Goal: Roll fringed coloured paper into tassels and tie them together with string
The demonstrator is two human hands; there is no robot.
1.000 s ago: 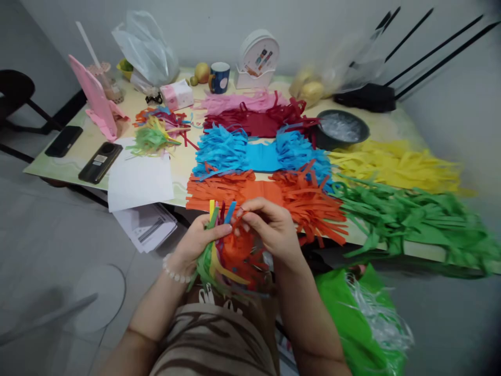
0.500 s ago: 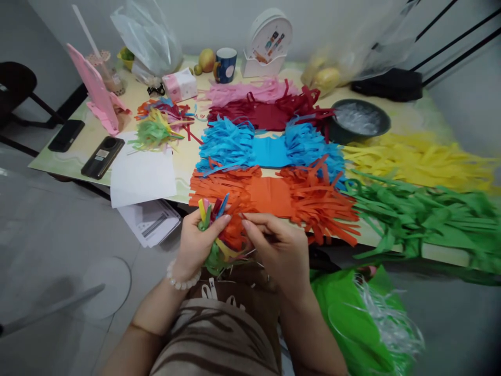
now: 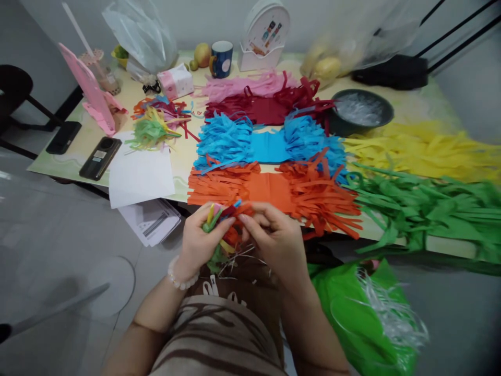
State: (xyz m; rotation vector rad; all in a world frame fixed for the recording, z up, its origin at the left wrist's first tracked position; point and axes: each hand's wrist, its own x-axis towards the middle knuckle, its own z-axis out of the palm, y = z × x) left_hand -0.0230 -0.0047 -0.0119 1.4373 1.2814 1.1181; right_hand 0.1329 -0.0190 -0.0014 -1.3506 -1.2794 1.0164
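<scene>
My left hand [image 3: 198,240] is closed round a bunch of coloured paper strips [image 3: 221,213], green, yellow, red, blue and orange, held just below the table's near edge. My right hand [image 3: 274,237] pinches the same bunch from the right, fingers bent over its orange part. Thin pale strands [image 3: 238,258] hang under the bunch. Right behind my hands lies an orange fringed paper sheet [image 3: 270,190] on the table.
On the table [image 3: 70,164] lie fringed sheets in blue [image 3: 270,146], dark red [image 3: 270,109], pink [image 3: 250,86], yellow [image 3: 422,151] and green [image 3: 426,209], a dark bowl [image 3: 362,109], a mixed strip pile [image 3: 154,128], white paper [image 3: 139,175], two phones, a mug [image 3: 221,58]. A green bag [image 3: 352,318] sits by my right leg.
The hanging fringe of the bunch has been gathered up and both hands have risen slightly toward the table edge; the right fingers now close tighter on the bunch.
</scene>
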